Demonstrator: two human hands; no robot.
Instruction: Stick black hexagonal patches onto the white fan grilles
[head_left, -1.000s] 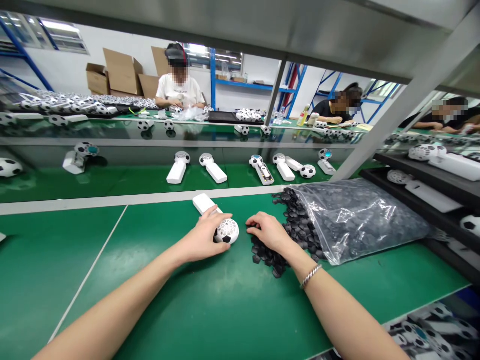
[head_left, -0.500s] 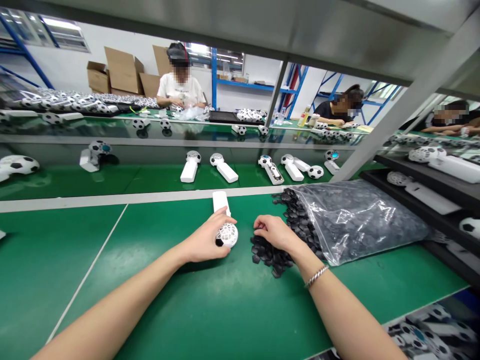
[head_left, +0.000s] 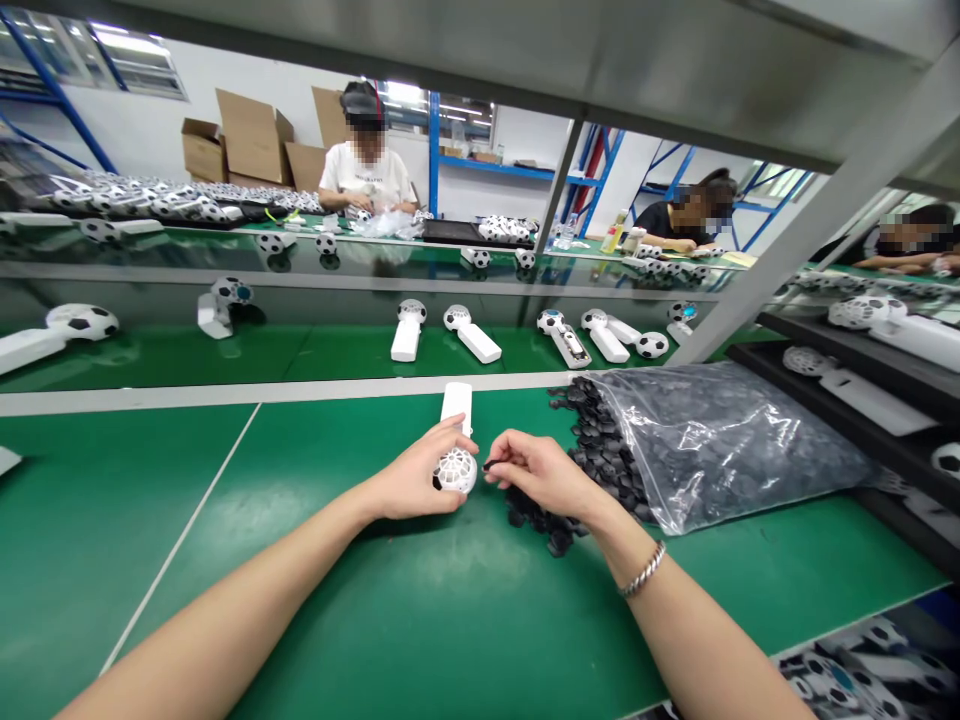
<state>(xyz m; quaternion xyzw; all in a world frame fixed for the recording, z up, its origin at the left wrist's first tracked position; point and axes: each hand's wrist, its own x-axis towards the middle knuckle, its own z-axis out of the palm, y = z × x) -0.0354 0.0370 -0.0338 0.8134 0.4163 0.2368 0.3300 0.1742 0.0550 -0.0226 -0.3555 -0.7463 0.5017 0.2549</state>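
Observation:
My left hand [head_left: 415, 474] is wrapped round the round head of a white handheld fan [head_left: 456, 468] styled like a football. Its open grille faces up, a black patch shows near my thumb, and its white handle points away from me on the green table. Between the thumb and fingertips of my right hand [head_left: 536, 470] is a small black plastic piece [head_left: 490, 466], just right of the fan head and apart from it. Beneath and beyond that hand lies a heap of black pieces [head_left: 611, 460], spilling from a clear plastic bag [head_left: 720, 440].
Several football fans, such as one white fan [head_left: 406, 335], lie on the green conveyor belt [head_left: 322, 355] beyond the table. Black trays [head_left: 795, 360] with more fans are stacked at the right, by a slanted metal post [head_left: 757, 220]. Co-workers sit across the line.
My right hand has come up from the heap and moved left towards the fan, now pinching a black piece. The fans on the belt have shifted right. My left hand keeps its hold.

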